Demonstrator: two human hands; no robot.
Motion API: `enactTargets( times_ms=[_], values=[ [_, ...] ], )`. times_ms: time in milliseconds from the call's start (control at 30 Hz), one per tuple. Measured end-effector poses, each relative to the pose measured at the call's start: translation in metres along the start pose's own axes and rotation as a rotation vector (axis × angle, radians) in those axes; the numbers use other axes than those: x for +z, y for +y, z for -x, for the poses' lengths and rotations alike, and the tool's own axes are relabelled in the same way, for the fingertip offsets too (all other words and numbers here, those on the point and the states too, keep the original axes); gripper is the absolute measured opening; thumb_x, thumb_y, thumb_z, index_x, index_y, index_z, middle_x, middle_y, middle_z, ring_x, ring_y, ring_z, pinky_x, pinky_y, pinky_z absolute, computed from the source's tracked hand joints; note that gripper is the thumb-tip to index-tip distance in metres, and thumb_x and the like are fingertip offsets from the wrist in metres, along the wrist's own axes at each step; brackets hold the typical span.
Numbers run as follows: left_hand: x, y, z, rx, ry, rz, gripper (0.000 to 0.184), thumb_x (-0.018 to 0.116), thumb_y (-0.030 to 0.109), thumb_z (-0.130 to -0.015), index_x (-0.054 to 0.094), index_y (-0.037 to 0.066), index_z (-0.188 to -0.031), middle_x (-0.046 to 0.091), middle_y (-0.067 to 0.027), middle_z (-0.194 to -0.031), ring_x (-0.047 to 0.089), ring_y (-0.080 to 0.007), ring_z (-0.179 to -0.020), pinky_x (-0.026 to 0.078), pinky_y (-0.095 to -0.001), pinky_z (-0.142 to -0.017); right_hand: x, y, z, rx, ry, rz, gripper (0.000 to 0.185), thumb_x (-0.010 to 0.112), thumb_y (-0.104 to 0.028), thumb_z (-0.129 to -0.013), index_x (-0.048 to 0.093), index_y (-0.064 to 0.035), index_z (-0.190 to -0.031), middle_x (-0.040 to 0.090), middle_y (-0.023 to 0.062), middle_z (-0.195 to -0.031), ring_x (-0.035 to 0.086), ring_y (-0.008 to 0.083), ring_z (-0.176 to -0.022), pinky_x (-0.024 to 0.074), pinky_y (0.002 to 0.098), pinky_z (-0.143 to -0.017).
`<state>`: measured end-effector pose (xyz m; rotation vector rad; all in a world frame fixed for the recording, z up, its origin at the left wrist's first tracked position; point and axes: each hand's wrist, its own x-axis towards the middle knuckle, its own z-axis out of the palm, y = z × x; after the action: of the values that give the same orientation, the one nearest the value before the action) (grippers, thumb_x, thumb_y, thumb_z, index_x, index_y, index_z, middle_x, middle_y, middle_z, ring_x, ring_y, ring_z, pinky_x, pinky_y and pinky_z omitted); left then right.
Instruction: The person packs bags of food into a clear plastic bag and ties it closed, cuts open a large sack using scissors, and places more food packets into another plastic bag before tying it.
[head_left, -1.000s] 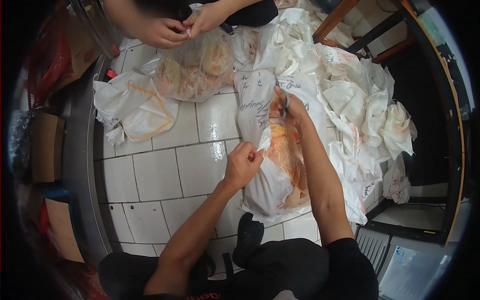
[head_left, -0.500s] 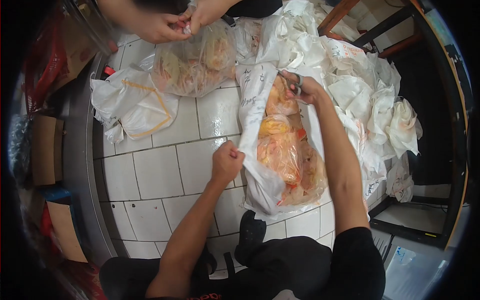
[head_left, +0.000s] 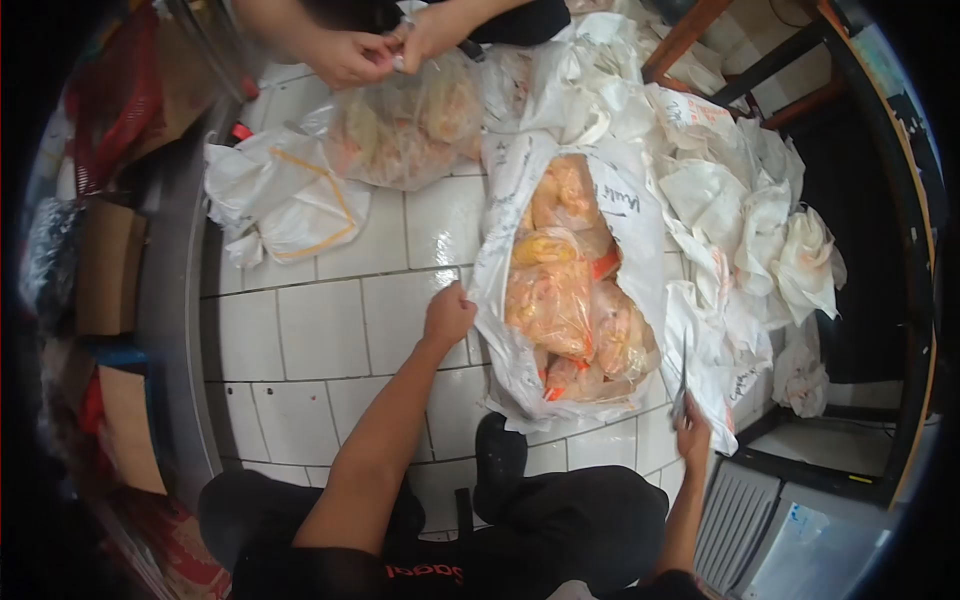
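A white sack (head_left: 635, 235) lies cut open lengthwise on the tiled floor. Inside it show several clear plastic packs (head_left: 550, 300) of pale orange and yellow contents, with bits of red. My left hand (head_left: 450, 314), closed in a fist, is at the sack's left edge; whether it pinches the sack's edge I cannot make out. Low on the right, my right hand (head_left: 692, 432) is closed on scissors (head_left: 684, 385), whose blades point up and away from me, beside the white sacks.
A co-worker's hands (head_left: 385, 55) hold the neck of a clear bag (head_left: 405, 130). A flat white sack (head_left: 290, 195) lies at left on the tiles (head_left: 320, 325). More white sacks (head_left: 705, 190) are heaped at right, near a dark frame (head_left: 900, 220). Cardboard boxes (head_left: 110, 265) stand at far left.
The sack has gone from partly slit to wide open, showing its packs. My right hand has drawn back with the scissors from the sack's far end to low right. My left hand has shifted slightly left.
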<state>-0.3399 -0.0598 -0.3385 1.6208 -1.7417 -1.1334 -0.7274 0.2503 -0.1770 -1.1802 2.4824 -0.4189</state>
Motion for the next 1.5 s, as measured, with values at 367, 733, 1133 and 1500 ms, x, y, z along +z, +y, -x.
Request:
enactTargets(
  times_ms=[367,733,1133,1500],
  values=[
    [-0.244,0.083,-0.068,0.068,-0.696,-1.217,0.047,0.069,0.039,-0.082,0.064,0.005,-0.113,0.066,-0.0171,-0.113,0.063,-0.0353,-0.108,0.051,-0.0446,-0.091,0.156,0.053,0.017,0.244,-0.798,0.724,0.042,0.061,-0.028,-0.090,0.060,-0.0076,-0.127,0.069,0.0186,-0.105,0.066,0.0377,-0.094,0.0513,0.0423,-0.083],
    [-0.415,-0.042,0.007,-0.316,-0.071,-0.971,0.061,0.066,0.017,-0.079,0.044,0.005,-0.135,0.050,-0.0238,-0.135,0.055,-0.0379,-0.118,0.048,-0.0459,-0.098,0.023,-0.248,-0.004,-0.579,-1.203,0.540,0.043,0.066,-0.028,-0.090,0.061,-0.0022,-0.124,0.071,0.0177,-0.102,0.069,0.0310,-0.085,0.0528,0.0392,-0.083],
    [-0.320,-0.087,-0.160,-0.257,-0.188,-0.855,0.037,0.057,0.026,-0.083,0.066,0.008,-0.115,0.066,-0.0159,-0.119,0.063,-0.0325,-0.110,0.049,-0.0442,-0.095,-0.011,-0.346,-0.020,-0.509,-0.803,0.221,0.042,0.070,-0.032,-0.088,0.065,-0.0046,-0.119,0.071,0.0129,-0.092,0.068,0.0280,-0.085,0.0534,0.0358,-0.079],
    [-0.156,0.064,-0.004,0.274,-0.843,0.194,0.034,0.053,0.026,-0.088,0.063,-0.005,-0.096,0.067,-0.0203,-0.087,0.064,-0.0314,-0.080,0.051,-0.0416,-0.077,0.099,-0.406,-0.052,-0.971,-0.648,-0.124,0.100,0.086,-0.031,-0.068,0.031,-0.0003,-0.145,0.046,0.0231,-0.138,0.048,0.0358,-0.126,0.0402,0.0432,-0.104]
  ],
)
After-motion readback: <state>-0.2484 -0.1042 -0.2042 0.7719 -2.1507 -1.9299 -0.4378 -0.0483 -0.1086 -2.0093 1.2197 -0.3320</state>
